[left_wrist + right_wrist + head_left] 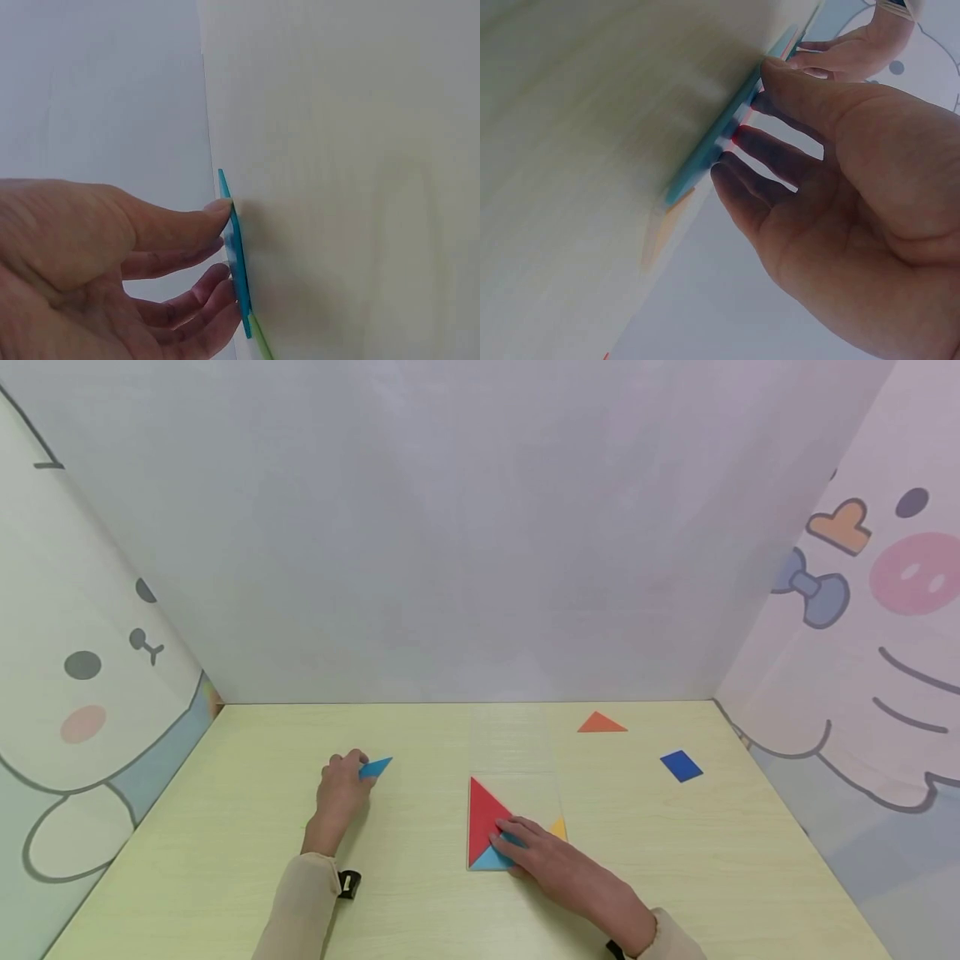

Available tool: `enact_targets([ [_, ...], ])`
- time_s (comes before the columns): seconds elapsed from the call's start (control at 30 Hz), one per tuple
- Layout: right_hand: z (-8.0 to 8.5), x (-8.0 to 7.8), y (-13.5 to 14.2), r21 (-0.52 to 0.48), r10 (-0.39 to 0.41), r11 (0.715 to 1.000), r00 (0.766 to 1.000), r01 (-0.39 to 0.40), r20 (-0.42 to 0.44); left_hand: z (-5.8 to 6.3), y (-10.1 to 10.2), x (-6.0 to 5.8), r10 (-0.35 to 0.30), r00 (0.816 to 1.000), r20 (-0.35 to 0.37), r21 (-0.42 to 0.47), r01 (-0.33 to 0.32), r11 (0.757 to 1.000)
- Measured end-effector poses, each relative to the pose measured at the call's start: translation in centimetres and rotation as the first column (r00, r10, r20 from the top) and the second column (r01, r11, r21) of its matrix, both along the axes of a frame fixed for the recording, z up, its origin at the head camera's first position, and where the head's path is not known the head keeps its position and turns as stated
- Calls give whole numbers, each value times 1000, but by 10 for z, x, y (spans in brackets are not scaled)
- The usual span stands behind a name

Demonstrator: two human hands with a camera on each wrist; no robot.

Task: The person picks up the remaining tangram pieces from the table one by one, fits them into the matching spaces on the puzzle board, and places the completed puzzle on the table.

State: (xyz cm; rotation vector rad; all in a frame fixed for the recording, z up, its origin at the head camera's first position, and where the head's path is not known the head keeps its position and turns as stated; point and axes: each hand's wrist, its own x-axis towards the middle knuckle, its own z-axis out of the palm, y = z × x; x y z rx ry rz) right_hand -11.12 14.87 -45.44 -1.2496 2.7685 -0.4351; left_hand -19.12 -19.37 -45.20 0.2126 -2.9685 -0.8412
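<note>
Head view: from my remote seat I take the red triangle [483, 827] as my landmark; it lies flat at the left side of a clear tray [534, 789] on a pale table [412, 910].
Left hand: the left hand [343, 789] is left of the red triangle and a little farther back, its thumb and fingers pinching a blue triangle [377, 767], with just the piece between them.
Blue triangle: well apart from the red triangle, its point facing right.
Green edge: on my left wrist feed, a thin green edge [261, 339] shows at one end of the blue triangle; I cannot tell its shape.
Right hand: the right hand [558, 868] reaches in from the red triangle's right, fingers stretched and only slightly bent, fingertips resting on a light-blue piece [487, 860] and at the red one's edge.
Light-blue piece: in the tray, along the near side of the red triangle.
Yellow piece: the yellow piece [559, 828] is right of the red triangle, partly hidden by the right hand.
Orange triangle: the orange triangle [602, 723] lies beyond and right of the red one.
Dark-blue piece: the dark-blue piece [682, 766] lies farther right, also beyond it.
</note>
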Motion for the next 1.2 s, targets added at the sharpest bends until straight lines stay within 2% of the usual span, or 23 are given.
enact_targets([
  [0.6,1,-1,0,1,11,1000,1000,-11,-18,1,-2,2,-9,1000,3,10,9,1000],
  [1.2,-2,-1,0,0,1,1000,1000,-1,10,1,-1,2,-13,1000,20,46,12,999],
])
